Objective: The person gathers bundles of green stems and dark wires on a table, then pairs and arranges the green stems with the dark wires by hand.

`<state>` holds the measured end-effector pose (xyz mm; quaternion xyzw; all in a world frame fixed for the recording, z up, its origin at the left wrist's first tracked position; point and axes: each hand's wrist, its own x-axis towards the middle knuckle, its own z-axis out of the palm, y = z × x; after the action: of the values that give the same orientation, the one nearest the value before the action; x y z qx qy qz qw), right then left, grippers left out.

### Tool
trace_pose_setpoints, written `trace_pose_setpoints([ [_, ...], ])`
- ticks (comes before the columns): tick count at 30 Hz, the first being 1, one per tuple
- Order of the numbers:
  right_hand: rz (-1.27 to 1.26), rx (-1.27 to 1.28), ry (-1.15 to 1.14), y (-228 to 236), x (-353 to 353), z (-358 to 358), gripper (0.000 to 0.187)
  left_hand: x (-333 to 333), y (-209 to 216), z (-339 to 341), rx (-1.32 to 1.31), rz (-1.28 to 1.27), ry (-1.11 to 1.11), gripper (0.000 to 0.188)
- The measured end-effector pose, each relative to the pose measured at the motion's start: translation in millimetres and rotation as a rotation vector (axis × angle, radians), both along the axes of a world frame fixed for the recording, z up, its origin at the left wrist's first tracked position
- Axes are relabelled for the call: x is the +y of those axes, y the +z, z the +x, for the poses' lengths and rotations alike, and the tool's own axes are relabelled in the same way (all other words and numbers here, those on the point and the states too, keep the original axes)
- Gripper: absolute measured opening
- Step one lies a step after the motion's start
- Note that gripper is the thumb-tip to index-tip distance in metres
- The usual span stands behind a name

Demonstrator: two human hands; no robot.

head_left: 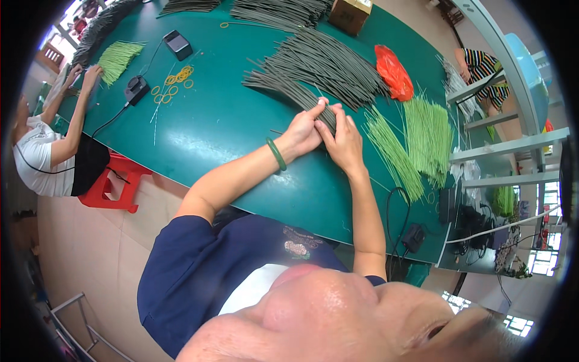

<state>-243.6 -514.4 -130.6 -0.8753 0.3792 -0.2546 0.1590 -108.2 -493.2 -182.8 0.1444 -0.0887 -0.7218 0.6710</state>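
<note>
A bundle of thin dark grey-green sticks (282, 88) is held over the green table by both of my hands. My left hand (306, 128), below a green bangle (275, 154), closes round the bundle's near end from the left. From the right, my right hand (342, 137) wraps the same end, its fingers close to the left thumb. The far end of the bundle fans out toward the upper left. Just beyond lies a large pile of similar dark sticks (329, 65). Light green stems (393, 154) lie to the right of my right hand.
Another light green heap (428, 139) and a red plastic bag (393, 73) are on the right. Yellow rubber bands (178, 77) and black devices (136, 90) with cables sit at left. A cardboard box (350, 16) stands at the back. A co-worker (51, 142) sits at the far left.
</note>
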Motion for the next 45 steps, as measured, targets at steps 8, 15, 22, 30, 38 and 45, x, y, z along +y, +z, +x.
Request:
trace_pose_setpoints([
  [8, 0.050, -0.059, -0.013, -12.4, -4.2, -3.9, 0.037, -0.4, 3.1, 5.9, -0.060, -0.046, -0.102, 0.030],
  [15, 0.030, -0.021, -0.021, -8.9, 2.1, -3.1, 0.037, 1.2, 5.3, 5.6, -0.226, -0.045, -0.052, 0.036],
  [22, 0.074, -0.104, -0.043, -5.3, -2.4, -15.6, 0.034, 32.7, 41.5, 29.2, -0.723, 0.093, -0.234, 0.061],
  [30, -0.196, -0.178, -0.036, 11.8, 10.6, -12.4, 0.031, 42.5, 33.3, 27.0, -0.551, 0.100, -0.054, 0.064],
  [38, -0.215, 0.026, 0.114, 10.2, 21.8, -7.4, 0.032, 35.8, 20.9, 32.6, -0.104, 0.220, 0.079, 0.027],
  [45, -0.266, -0.078, 0.023, 19.7, 12.8, -20.5, 0.025, 26.6, 12.7, 29.0, -0.050, 0.252, 0.167, 0.029],
])
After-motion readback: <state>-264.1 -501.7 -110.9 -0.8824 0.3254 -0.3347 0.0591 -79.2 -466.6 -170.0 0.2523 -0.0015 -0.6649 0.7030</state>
